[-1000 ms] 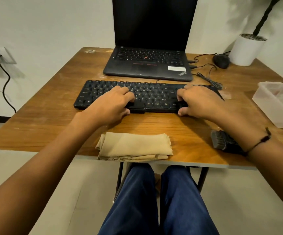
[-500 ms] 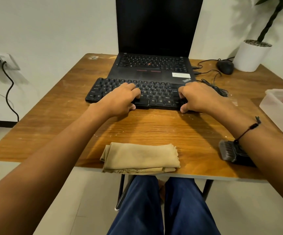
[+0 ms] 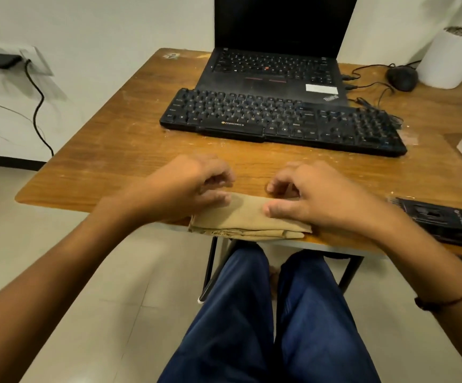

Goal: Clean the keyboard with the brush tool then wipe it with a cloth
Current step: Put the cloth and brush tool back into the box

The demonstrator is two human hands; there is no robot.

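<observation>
1. Both hands over the folded cloth (image 3: pixel 248 219) at the near table (image 3: pixel 119 150) edge: left hand (image 3: pixel 188 189) with fingers loosely curled, nothing clearly gripped, motion-blurred, so contact with the cloth hard to confirm; right hand (image 3: pixel 315 194) also loosely curled, thumb lying on the cloth's top fold, no firm pinch visible.
2. Keyboard (image 3: pixel 279 120) farther back, well apart from both hands, its far edge against the laptop (image 3: pixel 274 70). Brush (image 3: pixel 442 219) at the right, near the table edge, untouched.
3. Risk of wrong order: cloth under the hands while the brush lies idle; wiping first would likely smear grit into the keys instead of lifting it.
4. Risk of dropping the cloth: front fold overhangs the edge; a loose one-layer grab could let it unfold or slide to the floor.
5. Risk of knocking the brush off: right forearm passes close beside it; a careless sweep could push it over the edge.
6. Risk of shoving the keyboard harder into the laptop during brushing, if not steadied.
</observation>
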